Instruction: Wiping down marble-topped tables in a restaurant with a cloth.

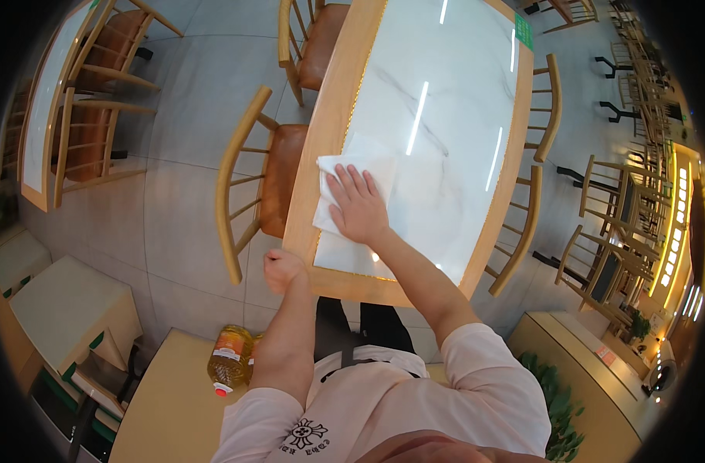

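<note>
My right hand (357,205) lies palm down on a folded white cloth (327,217), its fingers extended and slightly apart. Under the cloth is a table with a white marble-patterned top (439,191) and a light wood border; the cloth spans the top's left edge and part of the border. Curled into a fist, my left hand (283,271) is at the table's near left corner, with nothing visible in it. Whether it touches the table edge cannot be told.
A wooden chair with a brown seat (284,173) stands at the table's left side, another beyond it. More chairs (532,231) line the right side. Behind me, a bottle of yellow oil (228,359) rests on a beige surface (167,399). Leafy plants (552,393) are at lower right.
</note>
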Available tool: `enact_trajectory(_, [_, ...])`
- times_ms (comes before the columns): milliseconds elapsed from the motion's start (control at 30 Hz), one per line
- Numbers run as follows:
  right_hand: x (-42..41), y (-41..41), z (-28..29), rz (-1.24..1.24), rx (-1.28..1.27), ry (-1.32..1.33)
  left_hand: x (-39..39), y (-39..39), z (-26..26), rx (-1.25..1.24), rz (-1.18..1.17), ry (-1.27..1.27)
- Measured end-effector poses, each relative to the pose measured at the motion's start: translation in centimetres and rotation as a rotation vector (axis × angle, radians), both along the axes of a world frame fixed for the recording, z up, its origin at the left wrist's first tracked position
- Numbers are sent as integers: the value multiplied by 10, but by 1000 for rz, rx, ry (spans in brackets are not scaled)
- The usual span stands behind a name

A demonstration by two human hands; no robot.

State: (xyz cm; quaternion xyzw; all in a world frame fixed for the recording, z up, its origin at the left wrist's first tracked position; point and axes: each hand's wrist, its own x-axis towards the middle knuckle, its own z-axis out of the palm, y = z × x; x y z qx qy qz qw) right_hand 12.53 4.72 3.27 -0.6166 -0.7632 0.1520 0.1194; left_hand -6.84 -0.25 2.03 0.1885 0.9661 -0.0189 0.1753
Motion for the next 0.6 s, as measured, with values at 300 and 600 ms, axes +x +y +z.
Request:
enact_trajectory(300, [50, 134, -19, -67, 115, -124, -2, -12, -13, 41, -27, 72])
enact_trajectory(600, [85, 241, -37, -221, 207, -135, -13, -32, -26, 143, -60, 1])
